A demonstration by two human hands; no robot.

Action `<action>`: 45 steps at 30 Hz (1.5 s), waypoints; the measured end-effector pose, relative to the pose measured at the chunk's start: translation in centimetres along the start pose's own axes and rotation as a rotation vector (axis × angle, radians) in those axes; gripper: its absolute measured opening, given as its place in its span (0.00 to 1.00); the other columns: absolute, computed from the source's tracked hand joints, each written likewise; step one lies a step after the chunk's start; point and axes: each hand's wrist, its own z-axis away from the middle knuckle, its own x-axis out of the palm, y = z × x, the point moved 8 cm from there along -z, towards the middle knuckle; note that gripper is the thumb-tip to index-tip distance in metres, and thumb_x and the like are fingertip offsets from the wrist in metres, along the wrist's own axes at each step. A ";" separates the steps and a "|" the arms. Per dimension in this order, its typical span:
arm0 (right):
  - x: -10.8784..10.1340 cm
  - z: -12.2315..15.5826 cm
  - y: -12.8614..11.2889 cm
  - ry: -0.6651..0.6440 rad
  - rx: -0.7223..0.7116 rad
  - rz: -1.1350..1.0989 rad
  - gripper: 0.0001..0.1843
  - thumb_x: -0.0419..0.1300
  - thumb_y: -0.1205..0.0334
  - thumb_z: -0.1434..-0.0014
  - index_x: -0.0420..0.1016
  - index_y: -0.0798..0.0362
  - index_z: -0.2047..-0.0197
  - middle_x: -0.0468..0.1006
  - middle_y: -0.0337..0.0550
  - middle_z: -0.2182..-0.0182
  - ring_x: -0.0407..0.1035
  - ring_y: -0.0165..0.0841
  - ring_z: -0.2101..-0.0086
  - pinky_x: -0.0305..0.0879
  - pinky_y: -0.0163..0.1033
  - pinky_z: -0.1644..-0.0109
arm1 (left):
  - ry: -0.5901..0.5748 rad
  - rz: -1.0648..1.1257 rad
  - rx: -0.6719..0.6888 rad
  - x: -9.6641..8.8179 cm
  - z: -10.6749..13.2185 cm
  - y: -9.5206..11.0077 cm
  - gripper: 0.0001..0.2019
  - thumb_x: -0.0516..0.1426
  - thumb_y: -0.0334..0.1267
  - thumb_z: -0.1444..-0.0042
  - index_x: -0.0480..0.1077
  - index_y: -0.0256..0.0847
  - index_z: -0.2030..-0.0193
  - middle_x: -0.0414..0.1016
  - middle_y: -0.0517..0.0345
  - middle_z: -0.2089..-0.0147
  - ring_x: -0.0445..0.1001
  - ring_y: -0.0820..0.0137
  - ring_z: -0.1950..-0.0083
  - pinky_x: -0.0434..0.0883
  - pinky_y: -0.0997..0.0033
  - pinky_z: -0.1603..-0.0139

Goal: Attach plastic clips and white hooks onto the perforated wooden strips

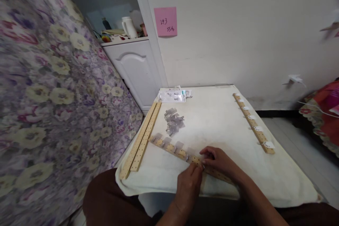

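Observation:
A narrow wooden strip with rows of holes (181, 153) lies slantwise near the table's front. Small metal clips with clear plastic tabs (175, 149) sit along its left part. My left hand (188, 184) is closed, its fingertips pressed together at the strip's near edge beside a small shiny piece. What they pinch is too small to make out. Over the strip's right part, my right hand (218, 161) curls its fingers and thumb around the same spot; whatever lies between them is hidden. Beyond the strip rests a loose pile of similar metal pieces with clear tabs (172, 122).
Two more holed wooden strips (141, 141) lie along the table's left edge. Another strip bearing white round-tabbed pieces (253, 123) runs down the right side. Clear packaging (172, 96) lies at the back on the cloth-covered table (209, 113). A floral curtain (66, 113) hangs at left.

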 end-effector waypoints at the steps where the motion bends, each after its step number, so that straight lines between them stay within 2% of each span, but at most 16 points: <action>1: 0.0 0.0 0.0 0.001 0.007 -0.010 0.14 0.62 0.66 0.54 0.75 0.54 0.61 0.75 0.39 0.72 0.68 0.33 0.69 0.62 0.36 0.66 | 0.003 -0.002 0.003 -0.1 0.0 0.0 0.10 0.46 0.33 0.36 0.68 0.42 0.63 0.70 0.59 0.69 0.70 0.74 0.70 0.65 0.78 0.71; 13: 0.6 -0.7 1.6 -0.014 0.060 -0.133 0.17 0.63 0.68 0.59 0.73 0.54 0.62 0.71 0.34 0.76 0.65 0.29 0.73 0.59 0.33 0.70 | 0.000 -0.008 0.009 -0.1 0.1 0.0 0.09 0.47 0.32 0.36 0.67 0.42 0.63 0.69 0.59 0.68 0.69 0.75 0.70 0.63 0.78 0.72; 19: 0.6 -0.8 1.3 -0.025 0.064 -0.095 0.14 0.62 0.69 0.59 0.73 0.54 0.64 0.69 0.33 0.78 0.62 0.28 0.75 0.56 0.33 0.71 | -0.016 -0.034 0.000 0.0 0.1 -0.1 0.10 0.47 0.32 0.36 0.66 0.42 0.67 0.68 0.59 0.70 0.68 0.75 0.71 0.62 0.78 0.73; 22: 0.6 -0.8 1.5 -0.017 0.058 -0.081 0.14 0.63 0.69 0.59 0.73 0.54 0.64 0.69 0.33 0.76 0.63 0.28 0.73 0.58 0.32 0.70 | -0.008 -0.027 0.010 0.0 0.1 -0.2 0.09 0.47 0.32 0.37 0.67 0.42 0.66 0.68 0.60 0.70 0.68 0.75 0.72 0.62 0.78 0.73; 28: 0.5 -0.5 1.8 -0.010 0.036 -0.091 0.16 0.64 0.65 0.56 0.72 0.53 0.60 0.72 0.36 0.73 0.66 0.30 0.71 0.61 0.34 0.67 | 0.018 0.027 -0.005 -0.2 0.0 -0.5 0.10 0.47 0.32 0.37 0.67 0.43 0.65 0.68 0.60 0.70 0.69 0.75 0.72 0.64 0.80 0.73; 32: -0.7 -0.1 1.4 0.053 0.029 -0.065 0.15 0.61 0.59 0.50 0.73 0.54 0.58 0.74 0.39 0.71 0.68 0.32 0.69 0.62 0.37 0.65 | 0.009 0.103 -0.018 -0.6 0.4 -0.3 0.09 0.47 0.30 0.38 0.67 0.44 0.61 0.69 0.59 0.67 0.71 0.74 0.68 0.67 0.78 0.69; 36: -1.6 0.1 1.8 0.089 0.062 -0.129 0.15 0.58 0.55 0.47 0.72 0.54 0.58 0.71 0.39 0.72 0.66 0.31 0.73 0.61 0.36 0.71 | -0.005 0.151 0.011 -1.9 0.4 -0.2 0.09 0.46 0.31 0.37 0.67 0.44 0.57 0.71 0.58 0.65 0.72 0.72 0.64 0.68 0.76 0.64; 39: -1.4 0.0 2.5 0.050 0.087 -0.215 0.14 0.57 0.54 0.47 0.70 0.54 0.60 0.68 0.36 0.75 0.63 0.28 0.78 0.58 0.34 0.76 | 0.006 0.048 -0.058 -4.3 -1.3 -2.3 0.09 0.47 0.34 0.37 0.67 0.43 0.62 0.71 0.59 0.66 0.71 0.72 0.63 0.67 0.75 0.62; 42: -1.3 -0.2 2.9 0.053 0.078 -0.266 0.12 0.57 0.55 0.47 0.69 0.53 0.62 0.66 0.34 0.76 0.62 0.26 0.79 0.57 0.33 0.78 | -0.039 -0.284 -0.307 -7.1 -4.3 -7.1 0.10 0.46 0.35 0.37 0.68 0.43 0.62 0.71 0.58 0.63 0.70 0.70 0.60 0.66 0.73 0.59; 45: -1.2 -0.5 3.2 0.074 0.079 -0.276 0.11 0.57 0.57 0.47 0.69 0.54 0.63 0.65 0.33 0.78 0.60 0.25 0.80 0.56 0.32 0.78 | -0.051 -0.405 -0.397 -9.0 -7.6 -10.7 0.11 0.46 0.35 0.39 0.70 0.40 0.63 0.70 0.53 0.62 0.69 0.66 0.57 0.64 0.68 0.55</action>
